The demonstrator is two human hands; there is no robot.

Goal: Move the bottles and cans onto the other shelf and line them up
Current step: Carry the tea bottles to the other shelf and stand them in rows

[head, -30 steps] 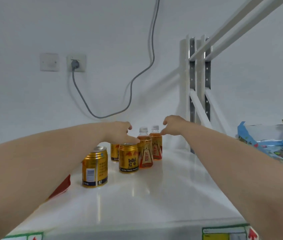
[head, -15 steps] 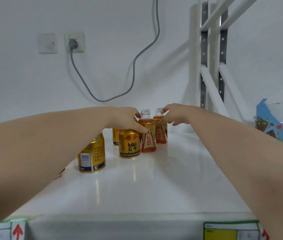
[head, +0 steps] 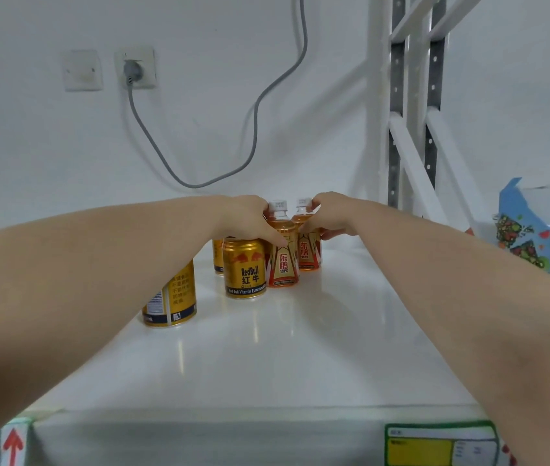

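Two small orange-drink bottles with white caps stand at the back of a white shelf point(head: 266, 358). My left hand point(head: 246, 218) grips the nearer bottle point(head: 282, 260) round its shoulder, thumb across its front. Round the upper part of the farther bottle point(head: 308, 253) my right hand point(head: 329, 216) is curled. Three gold cans stand to the left: one point(head: 245, 272) beside the near bottle, one point(head: 174, 297) closer to me and partly behind my left forearm, one point(head: 218, 260) mostly hidden at the back.
A white wall with a socket point(head: 137, 67) and a hanging grey cable point(head: 253, 129) closes off the back. White shelf uprights point(head: 411, 105) rise at the right. A blue patterned package point(head: 536, 237) lies on the right side. Labels line the shelf's front edge.
Both hands have come down from above the caps and closed round the two bottles. The view has moved closer and tilted slightly up.
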